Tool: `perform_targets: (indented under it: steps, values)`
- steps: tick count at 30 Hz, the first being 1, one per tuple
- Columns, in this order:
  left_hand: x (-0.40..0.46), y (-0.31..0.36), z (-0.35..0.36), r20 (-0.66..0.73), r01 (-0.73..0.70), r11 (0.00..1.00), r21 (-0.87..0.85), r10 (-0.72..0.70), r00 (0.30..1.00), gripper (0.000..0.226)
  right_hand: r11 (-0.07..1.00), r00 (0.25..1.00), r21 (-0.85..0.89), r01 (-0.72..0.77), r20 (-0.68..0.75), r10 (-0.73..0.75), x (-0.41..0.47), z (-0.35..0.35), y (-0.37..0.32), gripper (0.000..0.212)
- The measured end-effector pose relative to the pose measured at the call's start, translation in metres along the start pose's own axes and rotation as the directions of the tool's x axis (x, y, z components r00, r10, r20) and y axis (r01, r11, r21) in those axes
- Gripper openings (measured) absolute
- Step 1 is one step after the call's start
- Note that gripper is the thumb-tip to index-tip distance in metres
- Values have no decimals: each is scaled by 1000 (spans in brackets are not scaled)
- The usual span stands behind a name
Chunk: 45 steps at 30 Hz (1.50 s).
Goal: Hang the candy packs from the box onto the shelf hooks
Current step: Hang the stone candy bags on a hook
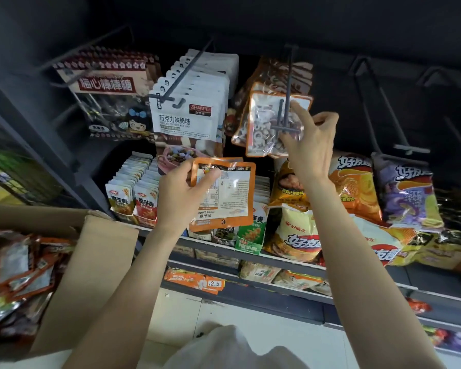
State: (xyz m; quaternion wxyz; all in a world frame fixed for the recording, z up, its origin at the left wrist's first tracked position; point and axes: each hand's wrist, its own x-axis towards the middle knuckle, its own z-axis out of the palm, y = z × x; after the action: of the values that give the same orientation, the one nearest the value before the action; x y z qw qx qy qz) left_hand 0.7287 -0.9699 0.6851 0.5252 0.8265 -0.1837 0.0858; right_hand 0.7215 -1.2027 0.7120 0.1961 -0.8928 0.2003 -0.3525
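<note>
My left hand (183, 194) grips an orange-edged candy pack (230, 194) by its left edge, upside down with the printed back facing me, in front of the middle shelf. My right hand (308, 143) is raised higher, fingers pinching the top of a clear orange-rimmed candy pack (264, 126) that hangs on a grey shelf hook (287, 102). More of the same packs hang behind it. The cardboard box (91, 275) stands at the lower left, with several orange candy packs (19, 278) lying inside.
White candy bags (186, 121) fill the hook to the left, and lollipop bags (109, 102) hang further left. Empty hooks (399, 134) stick out at the right. Chip bags (357, 187) and small snack packs (133, 193) crowd the shelf below.
</note>
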Motion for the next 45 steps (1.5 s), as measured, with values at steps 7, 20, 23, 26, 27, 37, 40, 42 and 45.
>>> perform_targets:
  steps: [7,20,23,26,27,37,40,42,45]
  values:
    - [-11,14,-6,107,32,988,-154,-15,994,16,998,995,-43,45,-82,-48,-20,6,6,46]
    - [-21,30,-2,115,216,881,-422,-185,976,17,939,999,344,-20,39,7,-100,-56,-7,41]
    - [-25,34,1,127,225,869,-440,-188,974,18,854,937,464,-233,343,70,-124,-69,-22,36]
    - [-30,34,3,167,189,894,-407,-130,977,16,862,904,423,-278,419,87,-128,-68,-21,13]
    - [-32,35,3,176,176,896,-407,-112,978,13,848,900,439,-296,425,94,-128,-68,-18,9]
    - [-34,15,2,65,180,924,-337,-168,984,18,672,995,737,-72,100,-3,-136,-105,-10,16]
    - [-36,20,5,189,224,904,-364,-164,968,13,640,978,766,53,89,-188,-139,-100,-6,35]
    - [-37,26,5,216,257,874,-412,-180,960,11,684,948,727,59,173,-266,-139,-93,-1,48]
    - [-35,31,3,204,260,846,-465,-184,962,15,678,920,735,-8,271,-283,-139,-88,7,48]
